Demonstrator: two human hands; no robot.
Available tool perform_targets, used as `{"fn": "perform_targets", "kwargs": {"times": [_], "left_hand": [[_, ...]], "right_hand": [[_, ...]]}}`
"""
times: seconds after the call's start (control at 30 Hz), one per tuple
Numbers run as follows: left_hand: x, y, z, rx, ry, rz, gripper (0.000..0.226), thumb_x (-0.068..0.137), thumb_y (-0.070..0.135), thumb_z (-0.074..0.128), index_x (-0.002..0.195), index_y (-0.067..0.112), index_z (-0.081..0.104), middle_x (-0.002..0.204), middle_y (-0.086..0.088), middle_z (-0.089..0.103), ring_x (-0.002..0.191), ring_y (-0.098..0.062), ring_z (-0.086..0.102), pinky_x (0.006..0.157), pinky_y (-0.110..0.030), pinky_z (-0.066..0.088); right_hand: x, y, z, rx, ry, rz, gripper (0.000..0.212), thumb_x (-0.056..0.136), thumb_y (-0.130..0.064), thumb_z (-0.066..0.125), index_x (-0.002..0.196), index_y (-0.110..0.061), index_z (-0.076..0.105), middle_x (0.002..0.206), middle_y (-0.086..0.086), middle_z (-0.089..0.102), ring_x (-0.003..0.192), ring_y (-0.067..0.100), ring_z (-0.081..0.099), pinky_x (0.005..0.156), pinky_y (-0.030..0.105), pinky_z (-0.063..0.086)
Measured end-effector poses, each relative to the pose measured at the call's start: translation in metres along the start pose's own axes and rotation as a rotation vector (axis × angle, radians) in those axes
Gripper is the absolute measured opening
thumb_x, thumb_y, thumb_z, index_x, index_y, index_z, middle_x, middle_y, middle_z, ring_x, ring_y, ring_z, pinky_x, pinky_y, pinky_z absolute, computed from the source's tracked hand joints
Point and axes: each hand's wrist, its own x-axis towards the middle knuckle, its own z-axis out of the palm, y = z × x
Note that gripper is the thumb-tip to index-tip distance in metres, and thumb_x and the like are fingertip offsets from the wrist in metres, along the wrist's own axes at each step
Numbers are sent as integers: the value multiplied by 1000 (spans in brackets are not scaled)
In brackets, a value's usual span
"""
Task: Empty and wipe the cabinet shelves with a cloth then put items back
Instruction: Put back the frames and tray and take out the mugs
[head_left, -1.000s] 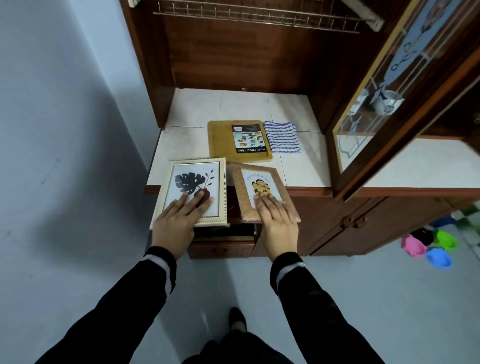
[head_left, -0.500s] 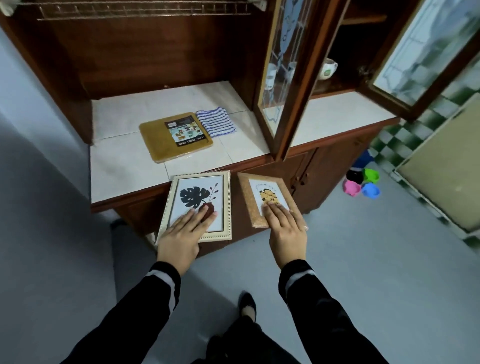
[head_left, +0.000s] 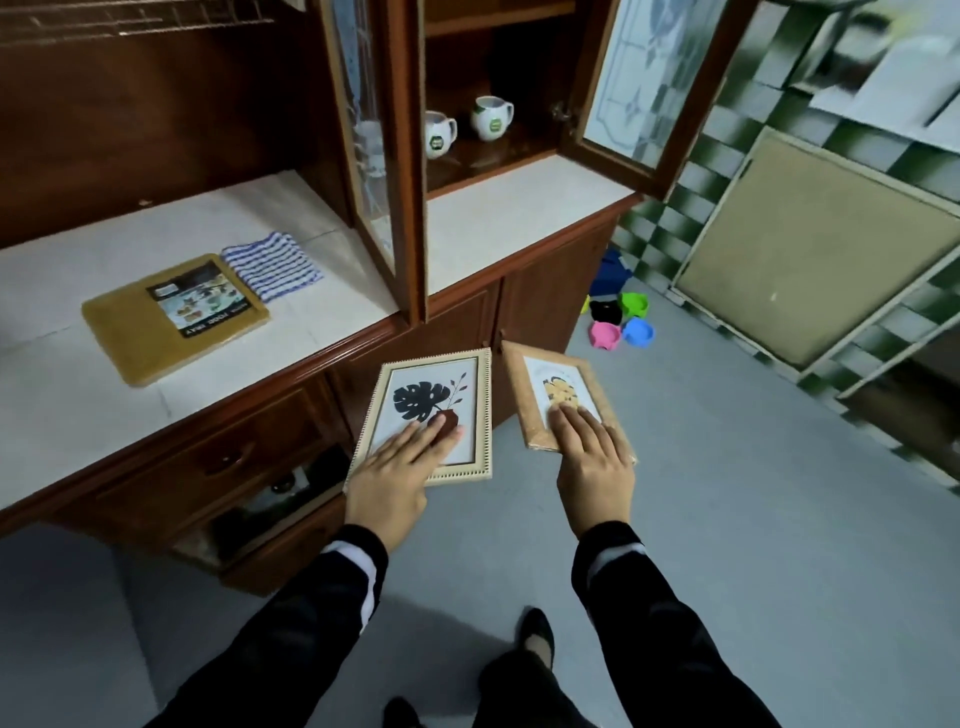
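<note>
The cabinet (head_left: 545, 306), of dark wood, is seen from the head view with its glass doors (head_left: 639, 88) standing open. On the cabinet's tiled counter (head_left: 519, 223) a striped cloth (head_left: 270, 265) is laid folded, just beside the far corner of a wooden food tray (head_left: 130, 338) that lies flat. Two white mugs (head_left: 439, 134) are stood side by side on the cabinet shelf (head_left: 498, 150) behind the open doors. Below the counter, a cabinet drawer (head_left: 270, 488) is left open.

In front of the cabinet, off its counter and above the floor (head_left: 727, 519), two frames are held face up, side by side. The leaf picture frame (head_left: 415, 400) is held by the left hand (head_left: 387, 483); its fingers (head_left: 410, 441) are laid straight and pressed together on the glass, the thumb being hidden under the frame. The cork picture frame (head_left: 550, 389) is held the same way by the right hand (head_left: 595, 467), fingers (head_left: 576, 421) pressed together on top, thumb hidden below. Coloured bowls (head_left: 605, 332) are grouped on the floor at the cabinet's right end.
</note>
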Motion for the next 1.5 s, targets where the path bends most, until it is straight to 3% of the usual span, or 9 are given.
{"fn": "perform_targets", "kwargs": {"times": [0.33, 0.57, 0.67, 0.9, 1.0, 1.13, 1.27, 1.5], "left_hand": [[149, 89, 34, 30, 69, 70, 103, 49, -14, 76, 140, 30, 56, 142, 6, 56, 125, -23, 59, 99, -33, 49], [246, 119, 36, 97, 162, -4, 99, 54, -13, 73, 141, 30, 54, 141, 5, 57, 126, -25, 58, 101, -35, 46], [280, 119, 31, 126, 187, -28, 99, 55, -14, 71, 142, 30, 53, 142, 4, 56, 128, -25, 57, 103, -36, 45], [368, 96, 13, 171, 325, -94, 98, 57, -14, 72, 143, 30, 52, 145, 4, 53, 129, -27, 55, 104, -40, 46], [407, 79, -2, 195, 375, -140, 98, 62, -14, 70, 146, 31, 47, 149, 5, 48, 134, -28, 50, 109, -38, 35], [448, 60, -24, 210, 470, -245, 92, 73, -12, 59, 149, 37, 40, 154, 11, 38, 142, -19, 39, 116, -24, 16], [485, 29, -50, 346, 677, -151, 71, 76, -10, 51, 138, 24, 59, 140, -2, 57, 127, -28, 57, 102, -41, 49], [519, -3, -92, 450, 715, -267, 84, 67, -9, 57, 143, 27, 53, 145, 0, 53, 132, -27, 52, 108, -38, 43]], "right_hand": [[75, 142, 20, -68, 31, 21, 41, 88, -2, 42, 117, -11, 69, 119, 6, 69, 109, 26, 66, 99, 40, 41], [151, 216, 38, -55, 28, -65, 40, 87, -2, 45, 118, -10, 68, 120, 7, 68, 111, 27, 65, 95, 41, 49], [183, 232, 52, -40, 22, -101, 41, 84, 1, 51, 120, -10, 68, 122, 8, 67, 111, 28, 64, 97, 41, 44], [287, 243, 97, 24, 50, -189, 40, 93, -12, 41, 125, -10, 65, 126, 8, 66, 116, 28, 62, 100, 40, 37], [341, 242, 120, 53, 82, -247, 39, 93, -14, 45, 127, -10, 64, 127, 9, 65, 116, 28, 62, 103, 41, 35], [405, 230, 140, 90, 142, -300, 41, 90, -10, 44, 127, -10, 64, 126, 8, 65, 116, 28, 61, 104, 40, 33], [467, 209, 165, 168, 227, -359, 40, 90, -5, 44, 123, -11, 66, 123, 6, 67, 115, 25, 62, 99, 39, 39], [543, 174, 197, 256, 279, -475, 37, 89, -4, 56, 125, -10, 64, 126, 7, 65, 118, 26, 61, 99, 40, 40]]}}
